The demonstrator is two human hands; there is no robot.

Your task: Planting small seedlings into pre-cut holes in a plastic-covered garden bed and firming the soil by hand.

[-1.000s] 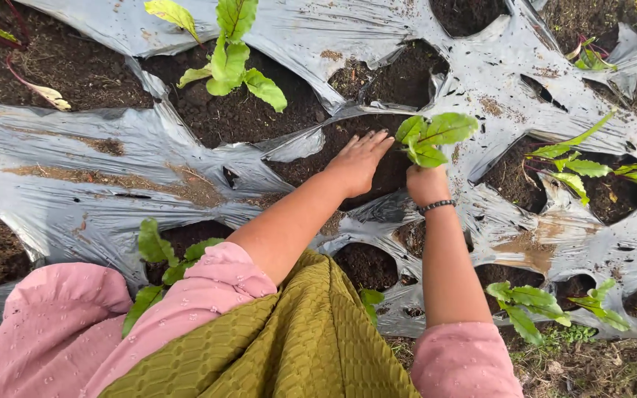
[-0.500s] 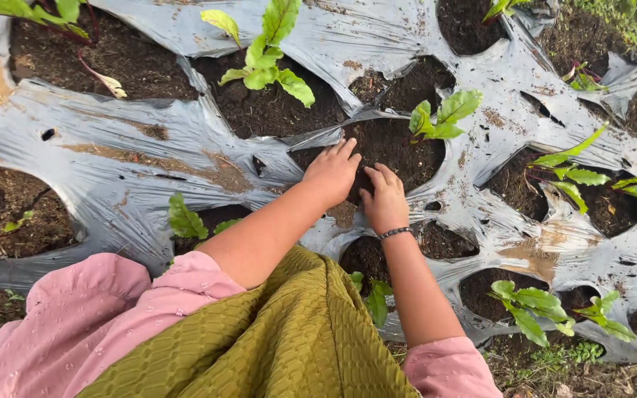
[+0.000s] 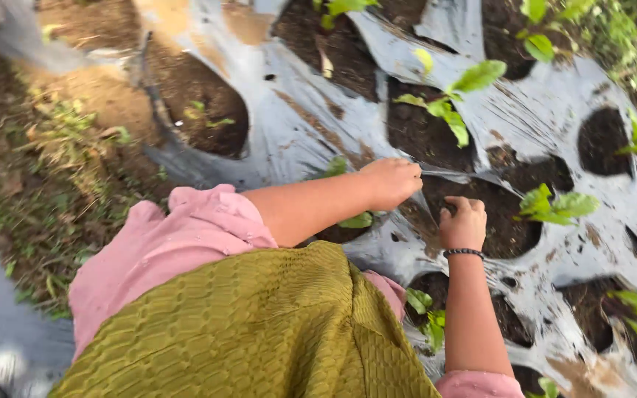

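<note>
Head view, looking down over pink sleeves and an olive-green cloth.

Left hand (image 3: 391, 183) — fingers curled shut, pinching the torn edge of the grey plastic mulch sheet (image 3: 296, 125) at the rim of a planting hole (image 3: 492, 214). The grip looks narrow and closed on the film, which runs taut from the fingers toward the right; judged, it is held so to keep the film clear of the opening.

Right hand (image 3: 464, 221) — loosely fisted, knuckles up, resting in the dark soil of the same hole (a beaded bracelet (image 3: 464, 253) sits at the wrist). Cannot tell whether anything is enclosed in it; the fingertips are turned under, out of sight.

Seedling (image 3: 554, 204) — small, broad green leaves, upright at the right edge of that hole, apart from both hands. A taller seedling (image 3: 451, 99) stands in the next hole above. More holes with plants lie to the right — bare ground and weeds (image 3: 60, 140) to the left.
</note>
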